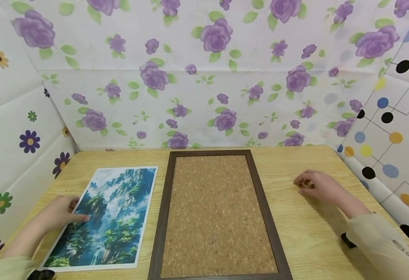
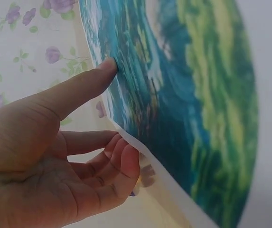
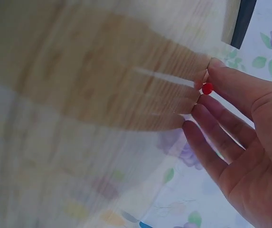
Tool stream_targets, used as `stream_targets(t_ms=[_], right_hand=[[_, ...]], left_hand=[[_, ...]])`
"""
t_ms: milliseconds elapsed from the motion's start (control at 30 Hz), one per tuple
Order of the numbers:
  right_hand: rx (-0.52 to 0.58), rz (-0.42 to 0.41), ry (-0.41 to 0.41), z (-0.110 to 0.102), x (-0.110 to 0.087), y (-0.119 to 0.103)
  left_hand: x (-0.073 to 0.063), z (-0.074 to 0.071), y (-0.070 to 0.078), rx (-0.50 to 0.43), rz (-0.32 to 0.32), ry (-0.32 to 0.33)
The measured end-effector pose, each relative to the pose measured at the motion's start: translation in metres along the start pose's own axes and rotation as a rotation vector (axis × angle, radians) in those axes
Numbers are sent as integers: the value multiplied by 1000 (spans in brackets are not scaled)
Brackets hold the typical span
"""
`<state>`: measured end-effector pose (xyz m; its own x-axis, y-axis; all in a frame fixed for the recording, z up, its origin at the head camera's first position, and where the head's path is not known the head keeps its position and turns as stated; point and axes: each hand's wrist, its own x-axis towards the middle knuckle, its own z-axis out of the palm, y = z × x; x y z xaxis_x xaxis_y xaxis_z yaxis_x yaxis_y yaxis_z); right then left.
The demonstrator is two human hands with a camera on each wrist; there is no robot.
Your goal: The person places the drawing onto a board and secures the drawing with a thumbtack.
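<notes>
A landscape print [image 1: 113, 210] of misty mountains lies on the left of the table. My left hand [image 1: 61, 213] grips its left edge, thumb on the picture side and the other fingers curled at the border; in the left wrist view the print [image 2: 173, 104] bends a little there. Out on the right side of the table is my right hand [image 1: 321, 188], fingers bent and fingertips down at the surface. A small red ball-headed pin [image 3: 207, 88] shows between its thumb and index fingertip in the right wrist view. The hand hides this pin in the head view.
A cork board [image 1: 218, 217] in a dark brown frame [image 1: 264, 202] lies between the hands. The wooden table [image 1: 288, 221] meets a floral cloth wall [image 1: 190, 97] at the back. Patterned cloth also borders its left and right sides.
</notes>
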<state>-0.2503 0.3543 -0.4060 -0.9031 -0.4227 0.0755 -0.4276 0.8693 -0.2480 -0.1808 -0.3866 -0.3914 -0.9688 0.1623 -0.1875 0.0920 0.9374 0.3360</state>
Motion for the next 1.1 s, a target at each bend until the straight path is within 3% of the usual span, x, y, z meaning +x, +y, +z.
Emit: stream_targets(t_ms=[400,1100], right_hand=[[88,35,23,0,-1,10],[23,24,73,-1,2,9]], left_hand=[[-3,1,-1,-33,-120,-41],[-8,-3,-4,-78,-141,-10]])
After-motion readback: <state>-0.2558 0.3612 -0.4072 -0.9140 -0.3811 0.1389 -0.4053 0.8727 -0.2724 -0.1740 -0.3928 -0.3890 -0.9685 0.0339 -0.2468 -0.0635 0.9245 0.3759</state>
